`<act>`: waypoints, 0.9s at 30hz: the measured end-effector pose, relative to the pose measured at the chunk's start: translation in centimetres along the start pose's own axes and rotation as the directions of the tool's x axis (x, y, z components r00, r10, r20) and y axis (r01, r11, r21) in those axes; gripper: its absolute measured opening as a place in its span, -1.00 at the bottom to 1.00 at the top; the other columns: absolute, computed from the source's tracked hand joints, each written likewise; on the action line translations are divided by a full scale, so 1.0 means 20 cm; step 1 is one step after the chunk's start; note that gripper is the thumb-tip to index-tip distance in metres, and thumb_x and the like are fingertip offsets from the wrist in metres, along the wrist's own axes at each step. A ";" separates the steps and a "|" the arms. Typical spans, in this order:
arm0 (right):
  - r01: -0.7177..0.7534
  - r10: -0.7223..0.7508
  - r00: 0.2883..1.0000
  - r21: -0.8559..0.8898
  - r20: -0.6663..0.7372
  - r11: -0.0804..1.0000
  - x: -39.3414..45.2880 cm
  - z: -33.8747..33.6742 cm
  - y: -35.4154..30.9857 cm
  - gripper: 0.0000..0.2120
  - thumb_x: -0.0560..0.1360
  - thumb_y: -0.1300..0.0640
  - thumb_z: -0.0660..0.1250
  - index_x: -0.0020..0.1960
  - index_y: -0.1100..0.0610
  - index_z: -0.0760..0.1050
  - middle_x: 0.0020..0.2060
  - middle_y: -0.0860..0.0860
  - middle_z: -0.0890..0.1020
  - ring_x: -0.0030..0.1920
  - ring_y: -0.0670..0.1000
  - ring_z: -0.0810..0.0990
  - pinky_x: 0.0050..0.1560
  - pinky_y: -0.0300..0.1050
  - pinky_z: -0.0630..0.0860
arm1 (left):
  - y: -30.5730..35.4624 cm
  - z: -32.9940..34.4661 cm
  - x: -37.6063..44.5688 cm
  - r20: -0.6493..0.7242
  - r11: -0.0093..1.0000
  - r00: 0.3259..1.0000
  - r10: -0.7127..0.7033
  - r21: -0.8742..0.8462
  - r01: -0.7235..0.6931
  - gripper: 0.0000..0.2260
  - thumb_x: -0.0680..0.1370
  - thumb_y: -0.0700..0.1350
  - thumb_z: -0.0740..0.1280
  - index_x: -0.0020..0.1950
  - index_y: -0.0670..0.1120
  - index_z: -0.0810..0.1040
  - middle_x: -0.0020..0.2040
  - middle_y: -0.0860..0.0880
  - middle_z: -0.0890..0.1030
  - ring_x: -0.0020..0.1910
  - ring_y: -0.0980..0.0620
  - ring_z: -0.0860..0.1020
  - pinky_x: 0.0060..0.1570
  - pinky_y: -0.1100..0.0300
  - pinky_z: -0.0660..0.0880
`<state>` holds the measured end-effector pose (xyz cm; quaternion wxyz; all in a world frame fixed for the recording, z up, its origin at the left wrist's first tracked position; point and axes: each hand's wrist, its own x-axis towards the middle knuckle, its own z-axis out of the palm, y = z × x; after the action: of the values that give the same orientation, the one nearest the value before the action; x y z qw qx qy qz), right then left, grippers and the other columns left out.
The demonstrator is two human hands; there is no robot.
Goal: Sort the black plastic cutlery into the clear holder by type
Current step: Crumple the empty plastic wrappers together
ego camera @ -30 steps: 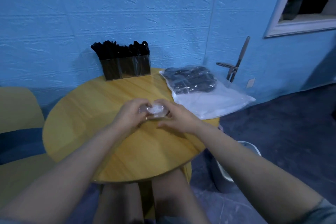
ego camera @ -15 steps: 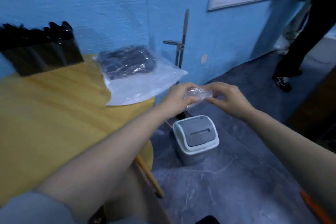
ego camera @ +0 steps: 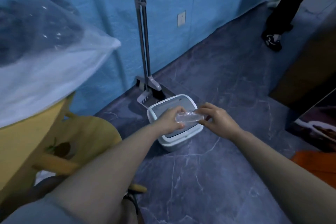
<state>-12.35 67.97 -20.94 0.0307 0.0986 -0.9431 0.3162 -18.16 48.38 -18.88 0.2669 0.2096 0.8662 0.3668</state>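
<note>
A crumpled clear plastic wrapper (ego camera: 189,118) is stretched between both hands, just above the lid of a small white bin (ego camera: 187,141) on the floor. My left hand (ego camera: 170,121) pinches its left end and my right hand (ego camera: 215,119) pinches its right end. A large clear bag (ego camera: 54,60) with black plastic cutlery (ego camera: 36,29) inside lies on the yellow table (ego camera: 20,143) at the upper left. The clear holder is out of view.
A broom and dustpan set (ego camera: 145,42) leans on the blue wall behind the bin. Another person's leg and shoe (ego camera: 274,40) stand at the upper right. A dark cabinet (ego camera: 305,63) and an orange object (ego camera: 316,162) sit on the right.
The view has swung right and down, away from the table and holder. Both hands carried the wrapper from over the table down to just above the bin lid.
</note>
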 end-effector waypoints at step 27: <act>-0.294 0.341 0.924 -0.249 0.173 0.923 0.34 0.78 0.56 -0.62 0.53 0.11 0.24 0.34 -0.05 0.44 0.19 -0.05 0.52 0.07 0.10 0.56 -0.18 -0.14 0.36 | -0.67 0.41 0.52 0.255 0.632 0.962 -0.094 0.762 -0.140 -0.43 0.50 -0.33 0.26 0.47 -0.12 0.17 0.47 -0.14 0.16 0.43 -0.13 0.18 0.35 0.00 0.23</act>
<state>-21.31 66.24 -39.12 -0.1121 -0.0271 -0.9732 0.1989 -23.23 49.90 -36.92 0.2621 0.3629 0.8916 -0.0690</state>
